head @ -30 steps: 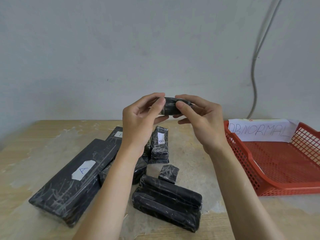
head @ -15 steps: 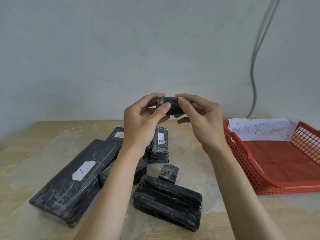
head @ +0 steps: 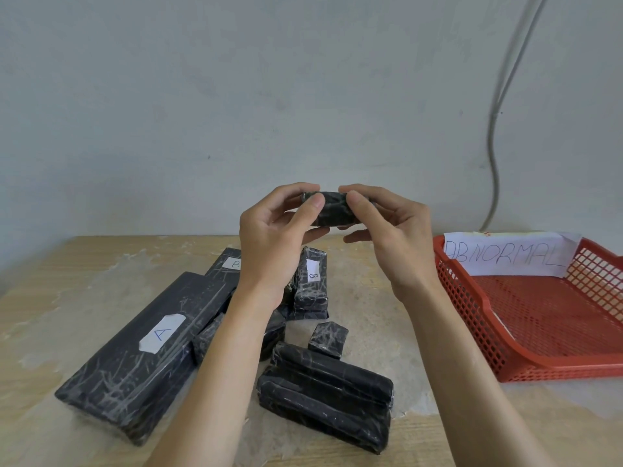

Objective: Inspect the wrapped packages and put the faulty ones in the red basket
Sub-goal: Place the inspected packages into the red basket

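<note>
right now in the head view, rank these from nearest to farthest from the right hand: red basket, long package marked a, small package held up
1. small package: pinched in the right hand itself, raised above the table.
2. red basket: on the table, just to that hand's right.
3. long package marked A: lying at the left of the table, well across from that hand.

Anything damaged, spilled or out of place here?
Nothing stands out. The small package pinched between left hand and right hand shows creased wrap, no visible tear; other packages lie loosely heaped on the table.
</note>
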`<state>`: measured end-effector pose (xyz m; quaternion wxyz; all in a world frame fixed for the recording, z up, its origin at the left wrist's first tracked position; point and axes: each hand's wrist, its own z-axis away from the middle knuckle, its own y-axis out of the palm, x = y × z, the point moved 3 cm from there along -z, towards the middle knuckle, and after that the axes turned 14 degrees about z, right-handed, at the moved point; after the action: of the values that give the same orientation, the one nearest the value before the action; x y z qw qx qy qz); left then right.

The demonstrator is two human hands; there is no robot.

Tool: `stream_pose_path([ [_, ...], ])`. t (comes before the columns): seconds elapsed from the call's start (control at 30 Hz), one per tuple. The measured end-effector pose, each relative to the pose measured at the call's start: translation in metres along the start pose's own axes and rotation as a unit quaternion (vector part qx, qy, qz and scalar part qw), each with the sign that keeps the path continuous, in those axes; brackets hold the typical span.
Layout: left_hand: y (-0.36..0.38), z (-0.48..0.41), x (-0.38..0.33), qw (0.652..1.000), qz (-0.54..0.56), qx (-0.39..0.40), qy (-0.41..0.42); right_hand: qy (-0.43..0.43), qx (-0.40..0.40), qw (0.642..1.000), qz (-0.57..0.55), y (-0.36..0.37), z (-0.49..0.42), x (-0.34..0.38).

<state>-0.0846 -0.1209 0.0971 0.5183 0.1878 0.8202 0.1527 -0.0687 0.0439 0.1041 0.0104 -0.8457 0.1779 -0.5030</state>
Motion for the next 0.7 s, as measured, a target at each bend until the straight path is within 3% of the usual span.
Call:
stream_pose_path([
  [0.17, 0.0003, -0.0007, -0.0005, 0.999, -0.014, 0.039, -0.020, 0.016, -0.047, 0.999, 0.016, 0.0014, -0.0015, -0.0040],
  [0.33, 0.0011, -0.0002, -0.0020, 1.000, -0.012, 0.021, -0.007, -0.029, 0.004, 1.000, -0.008, -0.0004, 0.0000, -0.0010],
  [0.5, -0.0007, -0.0013, -0.0062, 0.998, -0.033, 0.059, -0.016, -0.044, -0.011, 0.999, -0.021, -0.0027, -0.0012, -0.0024],
  [0.7, -0.0008, -0.0005, 0.0029, 0.996, -0.079, 0.000, 0.036, -0.025, -0.025, 0.999, -0.007, 0.0025, 0.0002, -0.0029],
])
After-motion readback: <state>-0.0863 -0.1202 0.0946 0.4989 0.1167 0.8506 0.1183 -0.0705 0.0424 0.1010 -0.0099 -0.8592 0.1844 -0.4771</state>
